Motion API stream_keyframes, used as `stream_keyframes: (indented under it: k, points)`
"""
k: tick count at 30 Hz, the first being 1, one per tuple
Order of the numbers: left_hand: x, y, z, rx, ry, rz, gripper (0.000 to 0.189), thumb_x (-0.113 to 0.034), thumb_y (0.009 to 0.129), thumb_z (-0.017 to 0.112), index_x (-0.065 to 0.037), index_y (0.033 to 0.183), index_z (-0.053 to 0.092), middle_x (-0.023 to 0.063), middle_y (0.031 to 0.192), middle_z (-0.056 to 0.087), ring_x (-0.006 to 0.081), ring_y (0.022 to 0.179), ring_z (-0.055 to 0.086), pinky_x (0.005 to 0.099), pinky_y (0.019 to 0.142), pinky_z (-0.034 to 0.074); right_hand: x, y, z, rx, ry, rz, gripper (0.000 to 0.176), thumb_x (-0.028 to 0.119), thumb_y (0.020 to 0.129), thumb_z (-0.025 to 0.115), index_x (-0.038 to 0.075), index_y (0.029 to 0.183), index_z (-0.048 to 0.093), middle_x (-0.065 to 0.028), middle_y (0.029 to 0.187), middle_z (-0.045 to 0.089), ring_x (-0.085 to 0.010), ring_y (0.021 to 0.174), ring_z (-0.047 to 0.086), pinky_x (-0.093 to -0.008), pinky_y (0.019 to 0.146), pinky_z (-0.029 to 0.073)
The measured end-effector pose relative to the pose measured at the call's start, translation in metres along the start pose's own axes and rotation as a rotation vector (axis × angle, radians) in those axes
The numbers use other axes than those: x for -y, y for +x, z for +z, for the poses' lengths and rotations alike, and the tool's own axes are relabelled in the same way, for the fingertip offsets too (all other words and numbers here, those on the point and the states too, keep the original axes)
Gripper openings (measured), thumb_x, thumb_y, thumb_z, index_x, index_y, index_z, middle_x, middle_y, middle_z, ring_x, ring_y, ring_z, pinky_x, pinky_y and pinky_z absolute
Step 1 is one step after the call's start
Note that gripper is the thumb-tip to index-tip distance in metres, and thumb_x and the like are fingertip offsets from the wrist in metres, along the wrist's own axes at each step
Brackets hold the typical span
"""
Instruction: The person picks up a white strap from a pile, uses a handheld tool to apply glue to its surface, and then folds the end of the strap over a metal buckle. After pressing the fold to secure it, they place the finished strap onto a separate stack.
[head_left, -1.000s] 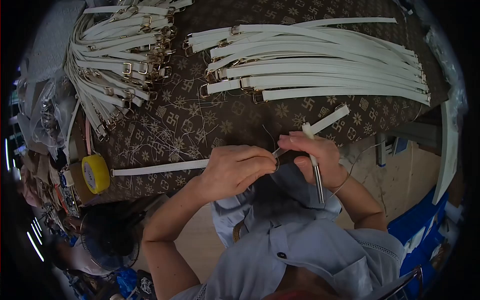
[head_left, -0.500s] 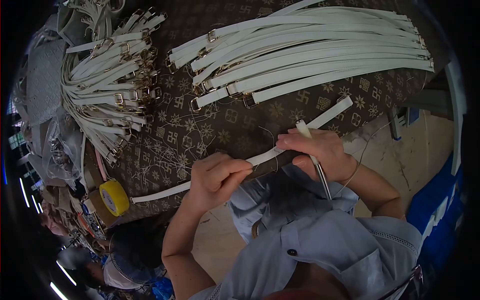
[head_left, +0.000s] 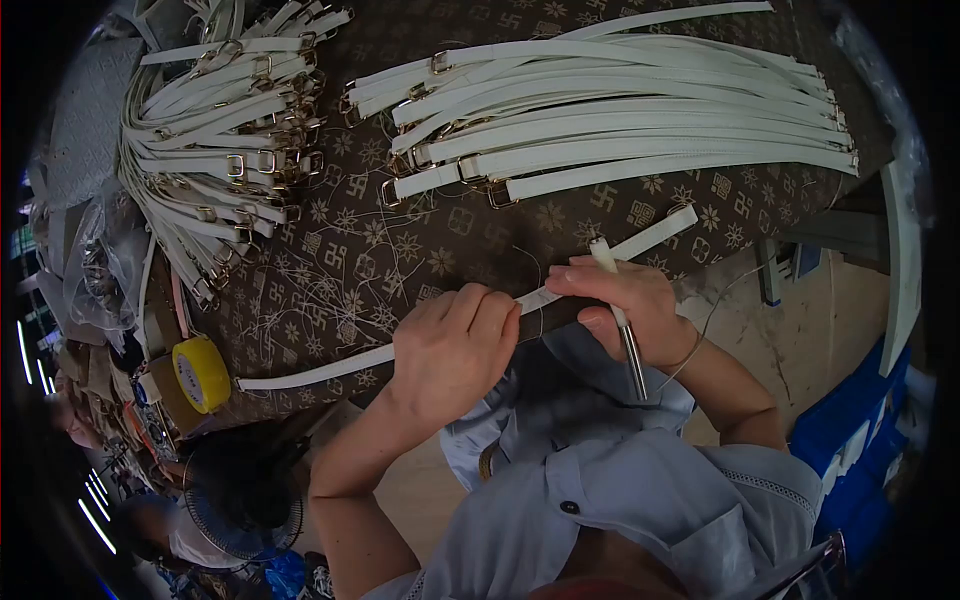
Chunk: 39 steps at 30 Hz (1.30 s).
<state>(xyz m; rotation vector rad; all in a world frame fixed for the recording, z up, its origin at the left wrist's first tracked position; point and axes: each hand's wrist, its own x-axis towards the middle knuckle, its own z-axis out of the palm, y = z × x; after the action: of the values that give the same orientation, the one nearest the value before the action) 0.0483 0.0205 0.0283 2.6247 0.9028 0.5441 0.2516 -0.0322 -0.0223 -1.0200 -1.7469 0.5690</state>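
A narrow white strap (head_left: 322, 374) runs along the near edge of the cloth-covered table, partly hidden by both hands. My left hand (head_left: 455, 350) is closed around its middle, knuckles up, fingertips hidden. Close beside it, my right hand (head_left: 630, 310) holds a rod-shaped tool (head_left: 632, 362) with a white upper part and a shiny metal lower part, slanting down towards my lap. The fingertips of that hand rest on the strap. Beyond them the strap's free end (head_left: 655, 233) points up to the right. Thin thread shows near the fingers.
White buckled straps (head_left: 640, 100) lie in a row at the back; a dense bundle (head_left: 220, 140) is at the left. Loose threads (head_left: 310, 320) litter the patterned cloth (head_left: 460, 222). Yellow tape (head_left: 201, 374) stands at the left edge. A fan (head_left: 243, 500) and another person (head_left: 185, 535) are lower left.
My left hand has rolled over the strap, so its knuckles now face up. My right hand keeps its hold on the tool. The whole view has shifted slightly.
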Motion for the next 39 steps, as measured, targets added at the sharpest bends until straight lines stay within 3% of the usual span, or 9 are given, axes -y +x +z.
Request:
stream_keyframes:
  k: [5,9,12,15,17,20,24,29,39]
  points:
    - [-0.010,0.008,-0.001,0.122,0.149,-0.052,0.016,-0.002,0.070,0.066,-0.006,0.076,0.052,0.0058,0.065,0.050,0.0223,0.049,0.053,0.0301,0.045,0.042,0.001,0.000,-0.003,0.033,-0.031,0.011,0.038,0.008,0.075,0.069,0.002,0.110,0.057,-0.0118,0.088,0.066,-0.0294,0.076,0.065,-0.0349,0.071,0.053]
    - [-0.001,0.003,0.010,0.047,0.134,-0.111,0.017,-0.001,0.070,0.066,-0.006,0.077,0.051,0.0059,0.067,0.051,0.0223,0.049,0.054,0.0307,0.044,0.043,0.002,0.000,0.001,-0.028,0.008,0.011,0.037,0.008,0.075,0.070,0.002,0.110,0.057,-0.0113,0.088,0.065,-0.0297,0.079,0.065,-0.0355,0.073,0.053]
    - [0.003,-0.001,0.010,-0.051,0.077,-0.112,0.015,-0.002,0.069,0.063,-0.005,0.074,0.049,0.0059,0.069,0.050,0.0194,0.047,0.053,0.0299,0.042,0.042,0.002,0.001,0.000,-0.016,-0.015,0.007,0.039,0.007,0.075,0.070,0.002,0.111,0.056,-0.0112,0.089,0.065,-0.0300,0.081,0.065,-0.0357,0.073,0.053]
    - [0.010,-0.002,0.002,0.049,-0.205,-0.311,0.013,-0.002,0.070,0.065,-0.005,0.077,0.055,0.0056,0.076,0.057,0.0202,0.054,0.057,0.0303,0.047,0.045,0.002,0.001,-0.001,0.002,-0.022,-0.005,0.041,0.007,0.075,0.071,0.002,0.112,0.055,-0.0115,0.088,0.065,-0.0297,0.080,0.065,-0.0355,0.073,0.053]
    - [0.022,0.001,0.005,-0.048,-0.347,-0.006,0.010,-0.004,0.073,0.066,-0.006,0.080,0.059,0.0042,0.084,0.062,0.0196,0.062,0.060,0.0304,0.054,0.048,0.002,0.001,0.000,-0.008,-0.013,-0.005,0.040,0.007,0.075,0.070,0.002,0.112,0.054,-0.0118,0.088,0.065,-0.0294,0.079,0.065,-0.0354,0.072,0.053]
    - [0.021,0.007,-0.001,0.092,-0.474,-0.031,0.010,-0.004,0.073,0.067,-0.004,0.080,0.061,0.0072,0.088,0.064,0.0233,0.074,0.061,0.0305,0.067,0.049,0.003,0.003,0.001,-0.016,-0.010,-0.001,0.038,0.006,0.077,0.068,0.001,0.111,0.054,-0.0124,0.087,0.065,-0.0287,0.076,0.065,-0.0353,0.070,0.053]
    - [0.030,0.012,0.007,0.106,-0.520,0.049,0.009,-0.011,0.075,0.067,-0.010,0.081,0.061,0.0015,0.090,0.064,0.0181,0.072,0.060,0.0281,0.057,0.045,0.003,0.005,-0.001,0.001,-0.034,-0.004,0.036,0.005,0.078,0.067,0.002,0.111,0.054,-0.0128,0.086,0.065,-0.0279,0.072,0.065,-0.0349,0.067,0.053]
    - [0.034,0.016,0.003,0.192,-0.534,0.162,0.012,-0.013,0.077,0.067,-0.012,0.085,0.058,-0.0008,0.088,0.063,0.0142,0.071,0.058,0.0294,0.068,0.037,0.004,0.005,-0.001,-0.004,0.003,0.029,0.035,0.006,0.078,0.067,0.002,0.111,0.055,-0.0126,0.085,0.066,-0.0278,0.073,0.065,-0.0345,0.067,0.053]
    - [0.037,0.011,0.005,0.185,-0.364,0.228,0.018,-0.007,0.074,0.067,-0.007,0.086,0.054,0.0030,0.087,0.059,0.0192,0.074,0.056,0.0349,0.077,0.038,0.004,0.005,-0.003,0.039,-0.024,0.002,0.035,0.008,0.077,0.068,0.002,0.109,0.056,-0.0127,0.089,0.065,-0.0286,0.075,0.065,-0.0351,0.069,0.053]
